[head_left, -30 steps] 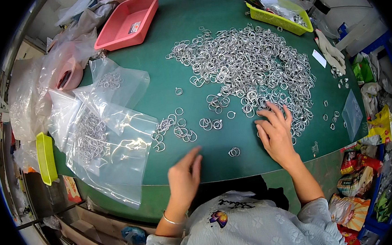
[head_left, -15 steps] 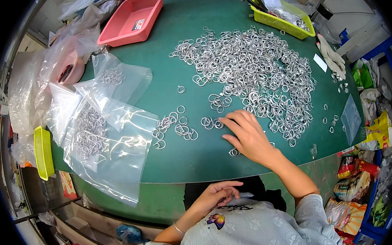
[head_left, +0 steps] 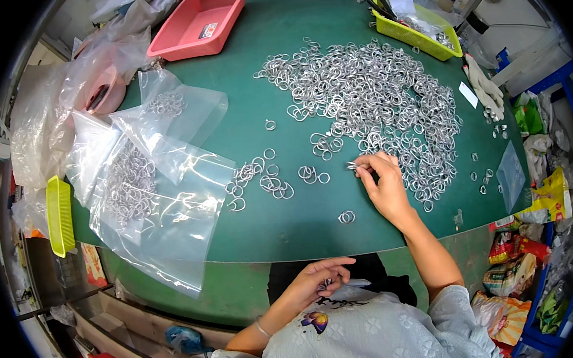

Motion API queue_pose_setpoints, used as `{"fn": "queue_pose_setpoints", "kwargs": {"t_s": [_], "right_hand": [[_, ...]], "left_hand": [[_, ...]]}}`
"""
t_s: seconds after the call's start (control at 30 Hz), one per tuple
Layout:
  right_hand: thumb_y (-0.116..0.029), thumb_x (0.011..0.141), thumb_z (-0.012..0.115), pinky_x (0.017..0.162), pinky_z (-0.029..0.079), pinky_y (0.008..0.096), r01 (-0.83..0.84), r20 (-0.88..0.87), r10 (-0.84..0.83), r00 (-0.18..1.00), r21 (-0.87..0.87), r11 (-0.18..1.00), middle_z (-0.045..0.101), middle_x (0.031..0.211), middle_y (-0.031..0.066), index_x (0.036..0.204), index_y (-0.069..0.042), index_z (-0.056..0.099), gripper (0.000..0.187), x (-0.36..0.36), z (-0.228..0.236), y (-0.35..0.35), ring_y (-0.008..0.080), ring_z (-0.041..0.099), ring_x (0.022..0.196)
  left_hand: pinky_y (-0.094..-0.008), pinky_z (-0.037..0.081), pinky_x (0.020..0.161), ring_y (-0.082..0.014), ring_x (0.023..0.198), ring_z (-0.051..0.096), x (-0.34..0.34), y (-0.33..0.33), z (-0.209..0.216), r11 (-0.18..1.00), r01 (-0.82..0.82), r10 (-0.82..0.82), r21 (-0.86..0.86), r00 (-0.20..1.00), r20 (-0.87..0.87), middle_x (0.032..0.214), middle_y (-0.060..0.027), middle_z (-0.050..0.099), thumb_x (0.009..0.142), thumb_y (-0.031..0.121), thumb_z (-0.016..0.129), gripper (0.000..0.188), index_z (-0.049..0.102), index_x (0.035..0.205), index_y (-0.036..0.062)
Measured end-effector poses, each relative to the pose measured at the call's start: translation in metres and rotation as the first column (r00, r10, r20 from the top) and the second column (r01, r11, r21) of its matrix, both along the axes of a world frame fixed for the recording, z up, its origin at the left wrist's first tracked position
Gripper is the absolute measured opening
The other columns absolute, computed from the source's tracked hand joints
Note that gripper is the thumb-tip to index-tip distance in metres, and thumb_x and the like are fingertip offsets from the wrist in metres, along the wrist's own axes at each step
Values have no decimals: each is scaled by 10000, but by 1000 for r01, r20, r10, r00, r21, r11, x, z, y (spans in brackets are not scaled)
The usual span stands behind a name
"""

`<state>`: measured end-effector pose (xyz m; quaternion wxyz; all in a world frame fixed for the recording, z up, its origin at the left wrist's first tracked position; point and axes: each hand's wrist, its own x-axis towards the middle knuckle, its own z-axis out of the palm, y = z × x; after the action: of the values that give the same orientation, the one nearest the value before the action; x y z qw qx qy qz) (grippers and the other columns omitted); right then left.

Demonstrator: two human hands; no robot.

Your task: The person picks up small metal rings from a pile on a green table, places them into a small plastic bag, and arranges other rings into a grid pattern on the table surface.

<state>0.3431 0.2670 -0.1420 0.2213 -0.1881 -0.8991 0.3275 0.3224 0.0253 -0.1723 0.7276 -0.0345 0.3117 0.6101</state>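
A large heap of silver metal rings spreads over the green table. At its near edge my right hand pinches a small metal ring between thumb and fingertips; it could be more than one, seen edge-on. My left hand is off the table's front edge, close to my body. Its index finger points out while the other fingers curl round a few metal rings. Between the hands and the bags lie small groups of rings, one group left of my right hand and another nearer me.
Clear plastic bags holding rings lie at the left, near a pink bowl and a yellow-green basket. A pink tray stands far left. At far right are a filled yellow tray and gloves.
My right hand has moved right, away from the small group of rings, and now pinches a ring at the heap's edge. My left hand stays nearly in place, its held rings now showing.
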Motion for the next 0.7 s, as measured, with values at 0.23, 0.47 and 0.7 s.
{"fn": "queue_pose_setpoints", "kwargs": {"t_s": [0.23, 0.47, 0.7], "right_hand": [[-11, 825, 576, 801, 339, 353, 99, 18, -98, 995, -43, 994, 602, 782, 80, 878, -33, 621, 72, 13, 7, -4, 252, 531, 794], [-19, 809, 596, 770, 348, 344, 53, 54, -55, 997, 48, 997, 615, 738, 72, 910, -34, 641, 111, 28, 12, -6, 217, 534, 704], [-97, 834, 600, 786, 441, 380, -479, 155, 547, 823, -330, 814, 620, 824, 100, 937, -15, 629, 136, 69, 41, -40, 292, 561, 807]], "left_hand": [[-179, 337, 465, -77, 577, 408, 3, -1, -1, 1000, 2, -1, -23, 998, 68, 905, -104, 601, 904, 17, 413, 377, 535, 1261, 7], [-204, 407, 517, -117, 683, 498, 5, 0, -3, 1000, 11, -13, 20, 997, 75, 972, -132, 612, 930, 67, 412, 364, 509, 1270, -22], [-429, 353, 1044, -320, 1281, 402, 13, 12, -10, 998, -61, 48, 30, 942, 331, 1340, -215, 455, 978, 227, 386, 436, 405, 1322, -39]]}}
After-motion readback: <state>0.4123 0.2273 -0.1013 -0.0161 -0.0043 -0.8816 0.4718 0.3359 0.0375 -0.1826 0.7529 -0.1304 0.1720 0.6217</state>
